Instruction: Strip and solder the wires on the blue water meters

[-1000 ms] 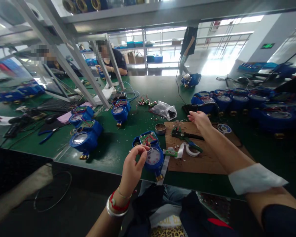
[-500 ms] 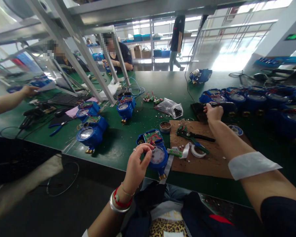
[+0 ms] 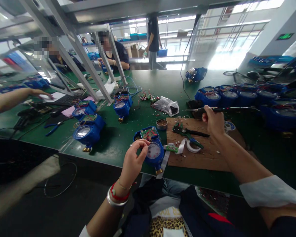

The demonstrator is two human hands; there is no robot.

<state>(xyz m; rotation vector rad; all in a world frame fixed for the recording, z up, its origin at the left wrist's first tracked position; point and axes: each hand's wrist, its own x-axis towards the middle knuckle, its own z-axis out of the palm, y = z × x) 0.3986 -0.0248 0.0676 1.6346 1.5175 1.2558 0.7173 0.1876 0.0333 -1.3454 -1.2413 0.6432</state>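
A blue water meter (image 3: pixel 153 152) with an exposed circuit board and red wires lies at the near edge of the green bench (image 3: pixel 128 131). My left hand (image 3: pixel 134 161) hovers at its left side, thumb and forefinger pinched on something too small to name. My right hand (image 3: pixel 213 120) is closed round a dark soldering iron (image 3: pixel 222 110), lifted above the far edge of a brown cardboard mat (image 3: pixel 202 158). On the mat lie a green wire stripper (image 3: pixel 187 133) and a roll of white tape (image 3: pixel 192 147).
Blue meters stand at the left (image 3: pixel 85 131), at centre (image 3: pixel 120 107) and in a row at the right (image 3: pixel 236 95). A small tin (image 3: pixel 161 124) and a plastic bag (image 3: pixel 166 106) lie behind the mat. A co-worker's hand (image 3: pixel 40 94) reaches in from the left; other people sit across the bench.
My right hand went from open over the mat to the far holder, closed on the soldering iron and lifted it. My left hand kept its pinch at the meter.
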